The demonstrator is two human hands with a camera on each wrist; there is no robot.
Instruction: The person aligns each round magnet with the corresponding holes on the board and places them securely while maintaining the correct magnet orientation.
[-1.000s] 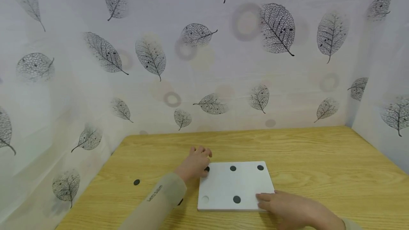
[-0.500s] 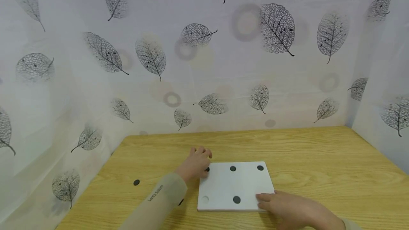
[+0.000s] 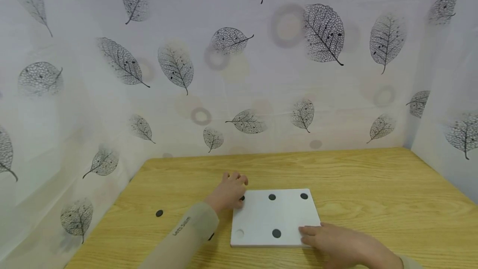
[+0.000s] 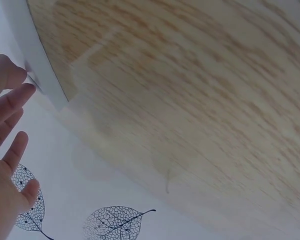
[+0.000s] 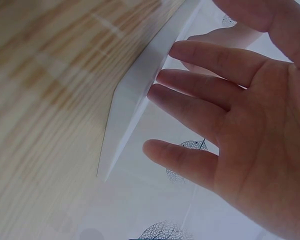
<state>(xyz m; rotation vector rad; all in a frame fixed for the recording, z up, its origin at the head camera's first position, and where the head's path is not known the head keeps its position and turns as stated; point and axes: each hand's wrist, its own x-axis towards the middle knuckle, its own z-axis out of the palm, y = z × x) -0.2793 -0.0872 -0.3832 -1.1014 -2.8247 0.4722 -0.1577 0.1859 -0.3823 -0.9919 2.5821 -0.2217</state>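
Observation:
A flat white board (image 3: 257, 215) lies on the wooden table, with round black discs in its surface. My left hand (image 3: 226, 192) is at its far left corner, thumb and index finger pinching a black disc (image 3: 242, 198) mostly hidden by the fingers. In the left wrist view, the other fingers (image 4: 16, 150) are spread beyond the board's edge. My right hand (image 3: 336, 242) rests straight fingertips on the board's near right corner. Two discs sit along the far side, one at the near middle (image 3: 276, 233). A shallow round recess (image 3: 239, 233) shows at the near left.
A loose black disc (image 3: 159, 213) lies on the table (image 3: 373, 194) to the left. Another dark piece (image 3: 211, 236) peeks out beside my left sleeve (image 3: 194, 227). Leaf-patterned white curtains (image 3: 261, 74) stand behind the table and at both sides.

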